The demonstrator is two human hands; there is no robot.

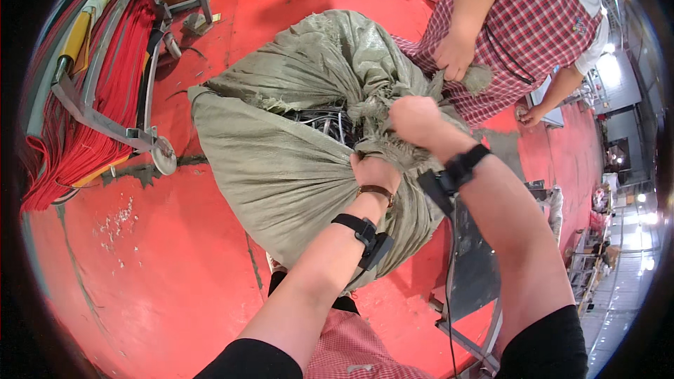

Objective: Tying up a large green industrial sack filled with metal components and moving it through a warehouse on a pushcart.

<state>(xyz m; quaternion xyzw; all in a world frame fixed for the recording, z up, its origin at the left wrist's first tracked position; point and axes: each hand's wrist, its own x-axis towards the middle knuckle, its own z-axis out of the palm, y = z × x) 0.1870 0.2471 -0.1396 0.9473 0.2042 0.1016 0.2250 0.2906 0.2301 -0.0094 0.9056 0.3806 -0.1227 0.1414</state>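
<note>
A large, full sack (281, 161) of grey-green woven cloth stands before me, its mouth gathered and twisted toward the right. Through a gap in the mouth, a tangle of dark, shiny strands (326, 123) shows. My left hand (377, 172) is closed on the gathered cloth just below that gap. A little farther and to the right, my right hand (419, 119) is closed on the bunched, knotted cloth. Across the sack, a co-worker's hand (456, 55) is beside a frayed end of the cloth (477, 78).
The co-worker in a checked apron (533, 21) stands close at the far right. A metal rack (98, 119) hung with red strands is on the left, with a wheel (163, 156) at its foot. A dark flat surface (472, 267) on a metal frame lies right of the sack.
</note>
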